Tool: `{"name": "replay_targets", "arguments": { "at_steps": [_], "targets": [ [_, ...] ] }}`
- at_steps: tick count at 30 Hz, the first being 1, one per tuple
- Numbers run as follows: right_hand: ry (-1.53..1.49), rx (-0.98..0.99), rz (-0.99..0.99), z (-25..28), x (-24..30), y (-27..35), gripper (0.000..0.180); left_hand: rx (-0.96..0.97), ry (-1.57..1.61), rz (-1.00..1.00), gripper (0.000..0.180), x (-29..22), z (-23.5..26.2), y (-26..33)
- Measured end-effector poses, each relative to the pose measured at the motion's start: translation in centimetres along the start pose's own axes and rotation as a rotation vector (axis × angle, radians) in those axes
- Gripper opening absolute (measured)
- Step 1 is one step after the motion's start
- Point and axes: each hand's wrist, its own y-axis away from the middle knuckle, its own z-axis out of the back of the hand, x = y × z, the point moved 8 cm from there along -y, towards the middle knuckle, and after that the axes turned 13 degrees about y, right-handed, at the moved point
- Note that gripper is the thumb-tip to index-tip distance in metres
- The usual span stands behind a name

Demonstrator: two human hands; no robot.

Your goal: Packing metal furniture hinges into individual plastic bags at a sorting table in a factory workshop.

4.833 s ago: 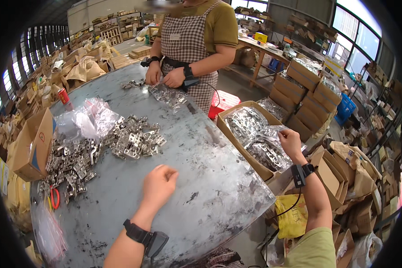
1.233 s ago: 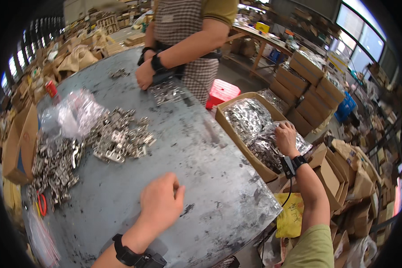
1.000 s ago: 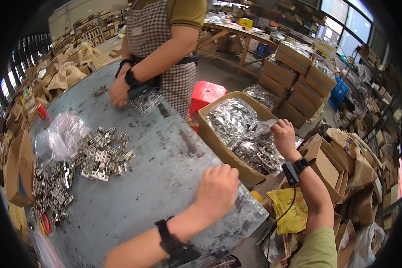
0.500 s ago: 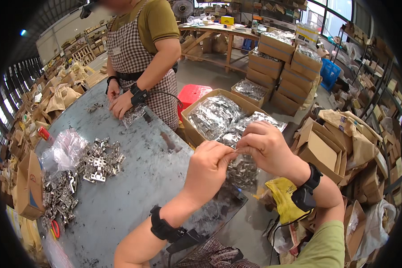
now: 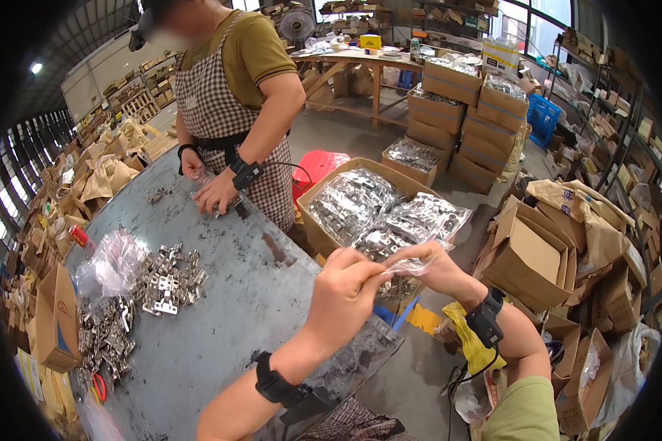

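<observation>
A yellow box [image 5: 370,42] sits on a workbench [image 5: 356,56].

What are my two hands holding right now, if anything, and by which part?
Your left hand and right hand hold a clear plastic bag, pinched at its upper edge; the exact grip is partly hidden.

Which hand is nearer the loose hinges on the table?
Left. The left hand is right of the loose metal hinges, by the table's edge; the right hand is farther right, beyond that edge.
</observation>
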Motion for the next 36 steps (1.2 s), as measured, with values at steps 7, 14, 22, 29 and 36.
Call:
{"name": "replay_targets", "arguments": {
  "at_steps": [7,14,22,29,36],
  "targets": [
    [0.144,-0.229,-0.133,9.5,-3.9,-7.4,0.016,-0.011,-0.107,0.289,0.015,2.0,5.5,6.0],
    [1.525,-0.33,0.438,7.3,-4.8,-14.9,0.007,0.096,-0.273,0.505,0.015,2.1,8.3,12.1],
    [1.468,-0.131,0.029,1.5,-16.4,-16.4,0.031,0.088,-0.14,0.633,0.011,3.9,7.9,11.4],
    [1.084,-0.029,0.243,-2.9,-9.9,-14.8,0.018,0.056,-0.153,0.377,0.01,4.0,10.0,14.5],
    [0.902,-0.146,0.449,-7.4,6.9,-9.5,0.012,0.141,-0.302,0.215,0.011,-3.3,11.9,18.7]
  ]
}}
